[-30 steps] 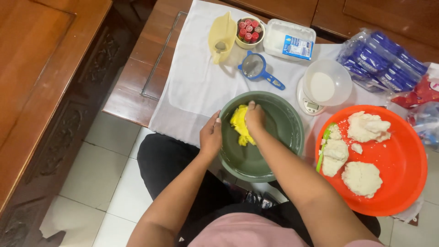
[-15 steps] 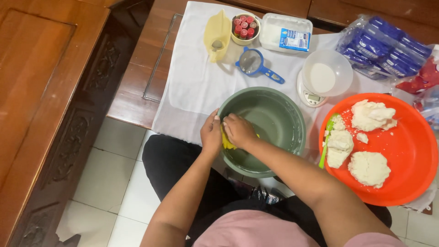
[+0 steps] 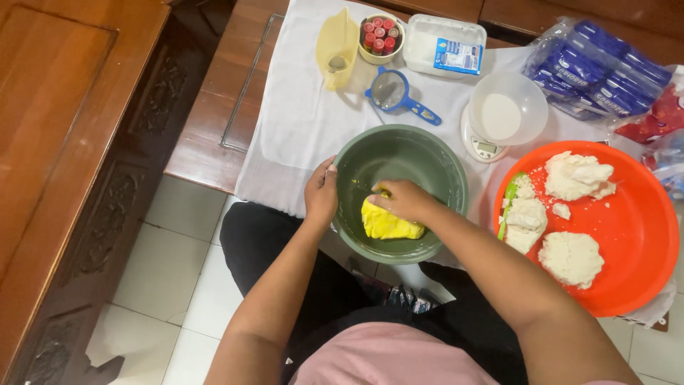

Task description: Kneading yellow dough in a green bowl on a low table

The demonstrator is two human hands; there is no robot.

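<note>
A lump of yellow dough lies in the green bowl at the desk's near edge; the right hand presses on it, fingers curled over the top; the left hand grips the bowl's left rim; an orange plate of white dough sits just right, toward the near right corner.

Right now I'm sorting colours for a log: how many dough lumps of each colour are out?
Yellow dough lump, in the green bowl under the right hand: 1
Large white dough lumps on the orange plate: 3, plus small crumbs
Total: 4
The left hand grips the bowl's rim.
</note>
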